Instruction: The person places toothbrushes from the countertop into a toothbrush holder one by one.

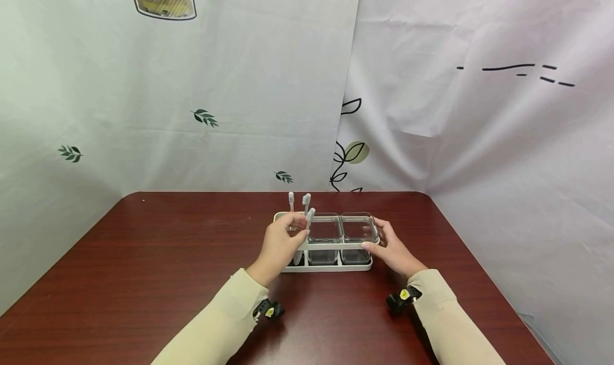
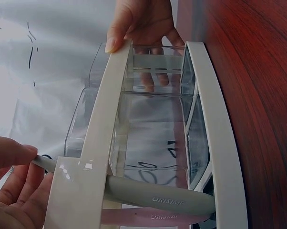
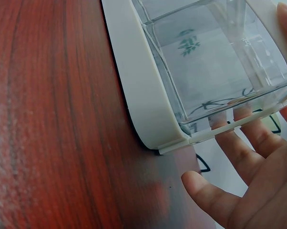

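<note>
A white toothbrush holder [image 1: 331, 268] stands on the table, with two clear cups [image 1: 358, 230] in its middle and right places. At its left end my left hand [image 1: 280, 242] pinches a grey toothbrush [image 2: 155, 194] between thumb and finger, near the bristle end. That handle passes down through the upper frame to the base. Beside it stands a pink toothbrush [image 2: 143, 217]. Two more brush heads [image 1: 306, 199] rise behind my fingers. My right hand [image 1: 395, 250] grips the holder's right end, thumb on the front of the upper rim and fingers round the back.
The dark red wooden table [image 1: 144, 269] spreads out on both sides of the holder. A pale printed curtain [image 1: 268, 88] hangs along the back and sides. Black wrist cameras [image 1: 274, 310] sit below both sleeves.
</note>
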Demonstrator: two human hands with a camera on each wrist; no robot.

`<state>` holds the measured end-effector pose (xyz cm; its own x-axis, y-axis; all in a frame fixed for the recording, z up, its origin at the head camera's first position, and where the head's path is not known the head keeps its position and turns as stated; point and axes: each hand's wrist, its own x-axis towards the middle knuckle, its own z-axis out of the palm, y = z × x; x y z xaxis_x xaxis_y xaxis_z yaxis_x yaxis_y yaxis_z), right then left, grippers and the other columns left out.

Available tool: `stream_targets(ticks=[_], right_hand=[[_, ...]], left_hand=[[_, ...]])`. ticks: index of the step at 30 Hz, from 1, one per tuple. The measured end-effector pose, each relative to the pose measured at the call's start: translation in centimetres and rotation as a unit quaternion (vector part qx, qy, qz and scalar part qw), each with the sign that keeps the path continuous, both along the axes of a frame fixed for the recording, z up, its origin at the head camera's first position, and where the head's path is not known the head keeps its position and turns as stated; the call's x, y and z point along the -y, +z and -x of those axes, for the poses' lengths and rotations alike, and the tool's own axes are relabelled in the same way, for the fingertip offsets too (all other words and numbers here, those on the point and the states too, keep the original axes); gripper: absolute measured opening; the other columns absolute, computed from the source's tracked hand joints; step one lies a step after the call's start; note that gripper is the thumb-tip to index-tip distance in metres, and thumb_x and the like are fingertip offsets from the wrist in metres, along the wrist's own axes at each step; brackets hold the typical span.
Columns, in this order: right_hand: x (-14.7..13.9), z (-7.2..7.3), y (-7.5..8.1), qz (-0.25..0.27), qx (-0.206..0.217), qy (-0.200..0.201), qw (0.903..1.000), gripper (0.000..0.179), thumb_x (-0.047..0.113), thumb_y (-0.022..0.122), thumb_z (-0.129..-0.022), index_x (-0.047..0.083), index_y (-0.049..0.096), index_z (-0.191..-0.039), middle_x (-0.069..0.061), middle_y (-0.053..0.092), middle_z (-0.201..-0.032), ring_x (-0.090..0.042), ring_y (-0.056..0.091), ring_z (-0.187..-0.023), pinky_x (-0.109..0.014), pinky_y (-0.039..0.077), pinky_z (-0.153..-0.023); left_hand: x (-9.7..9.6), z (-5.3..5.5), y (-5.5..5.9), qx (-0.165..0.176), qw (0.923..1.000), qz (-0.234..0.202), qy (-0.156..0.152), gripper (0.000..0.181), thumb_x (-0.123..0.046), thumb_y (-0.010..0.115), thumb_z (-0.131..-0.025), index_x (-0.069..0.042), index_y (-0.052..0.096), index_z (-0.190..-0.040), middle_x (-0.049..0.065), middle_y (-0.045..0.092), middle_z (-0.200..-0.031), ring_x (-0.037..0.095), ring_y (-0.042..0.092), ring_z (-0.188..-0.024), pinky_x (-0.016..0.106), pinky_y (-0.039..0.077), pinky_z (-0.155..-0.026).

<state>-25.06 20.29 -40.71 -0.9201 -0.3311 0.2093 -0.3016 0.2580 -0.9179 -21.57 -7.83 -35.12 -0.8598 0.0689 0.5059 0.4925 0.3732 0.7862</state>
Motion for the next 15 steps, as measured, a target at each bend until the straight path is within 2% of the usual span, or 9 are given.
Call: stream_targets(ticks=[8, 15], right_hand=[[0.1, 0.2, 0.0, 0.003, -0.002, -0.002, 1.0000, 0.066, 0.010, 0.065, -0.092, 0.004, 0.024, -0.144, -0.029, 0.040, -0.140, -0.044, 0.043, -0.128, -0.017, 0.046, -0.088], [0.1, 0.1, 0.4, 0.002, -0.006, 0.002, 1.0000, 0.067, 0.007, 0.065, -0.091, 0.002, 0.024, -0.144, -0.031, 0.041, -0.139, -0.044, 0.042, -0.129, -0.018, 0.045, -0.091]], left_hand=[[0.2, 0.1, 0.2, 0.006, 1.0000, -0.003, -0.003, 0.022, 0.007, 0.072, -0.079, -0.001, 0.066, -0.099, 0.010, 0.067, -0.091, 0.023, 0.064, -0.087, 0.032, 0.055, -0.075], [1.1, -0.3, 0.5, 0.012, 0.9999, 0.001, -0.010, 0.032, 0.006, 0.074, -0.079, -0.003, 0.066, -0.108, 0.010, 0.068, -0.097, 0.024, 0.065, -0.094, 0.041, 0.055, -0.080]])
